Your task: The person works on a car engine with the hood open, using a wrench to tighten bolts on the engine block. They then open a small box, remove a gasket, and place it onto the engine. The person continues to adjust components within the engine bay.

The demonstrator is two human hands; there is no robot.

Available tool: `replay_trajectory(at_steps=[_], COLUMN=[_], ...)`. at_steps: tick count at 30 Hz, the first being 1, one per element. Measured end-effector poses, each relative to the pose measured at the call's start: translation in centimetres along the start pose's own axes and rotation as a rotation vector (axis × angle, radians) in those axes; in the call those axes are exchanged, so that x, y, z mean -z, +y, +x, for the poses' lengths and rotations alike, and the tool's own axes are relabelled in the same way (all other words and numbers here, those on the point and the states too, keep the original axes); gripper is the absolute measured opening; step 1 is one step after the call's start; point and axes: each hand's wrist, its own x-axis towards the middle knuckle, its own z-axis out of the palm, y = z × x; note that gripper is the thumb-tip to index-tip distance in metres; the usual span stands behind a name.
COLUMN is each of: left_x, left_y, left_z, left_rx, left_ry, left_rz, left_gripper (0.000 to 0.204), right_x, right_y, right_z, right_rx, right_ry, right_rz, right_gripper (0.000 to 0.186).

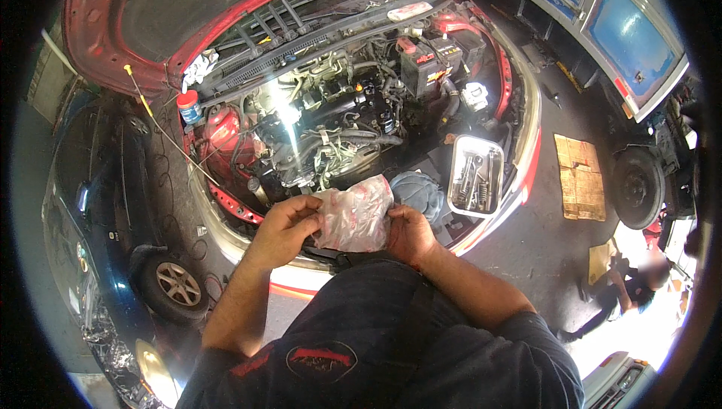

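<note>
Between my two hands I hold a crinkled clear plastic bag (pixel 352 217) with faint red print, above the front edge of a red car's engine bay. My left hand (pixel 289 230) pinches the bag's left side between thumb and fingers. On its right side, my right hand (pixel 411 234) grips the edge with the fingers curled. What the bag holds, if anything, I cannot make out. Just beyond my right hand lies a bundled blue-grey cloth (pixel 418 195). The engine (pixel 331 131) is exposed under the raised hood (pixel 173 10).
A metal tray (pixel 476 210) of sockets and tools rests on the bay's right front. Behind it stands a battery (pixel 429 67). A red-capped blue container (pixel 189 107) sits at left near the hood prop rod (pixel 147 104). A dark car (pixel 113 206) stands left; a person (pixel 632 289) crouches far right.
</note>
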Motion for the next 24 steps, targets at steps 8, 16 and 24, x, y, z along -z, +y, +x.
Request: replay_trajectory(at_steps=[8, 16, 24], left_x=[-0.4, -0.9, -3.3], left_y=[2.4, 3.2, -2.4], left_z=[-1.1, -2.4, -1.8], left_rx=[-0.118, -0.234, -0.030], left_ry=[0.092, 0.183, 0.071], left_rz=[-0.176, -0.454, -0.174], left_gripper=[0.025, 0.028, 0.043], right_x=[-0.9, -1.1, -3.0], right_y=[0.0, -0.6, -0.1], right_z=[-0.5, 1.2, -1.6], right_rx=[-0.115, -0.387, -0.186], right_ry=[0.114, -0.538, 0.053], right_rz=[0.166, 0.807, 0.006], right_gripper=[0.056, 0.051, 0.030])
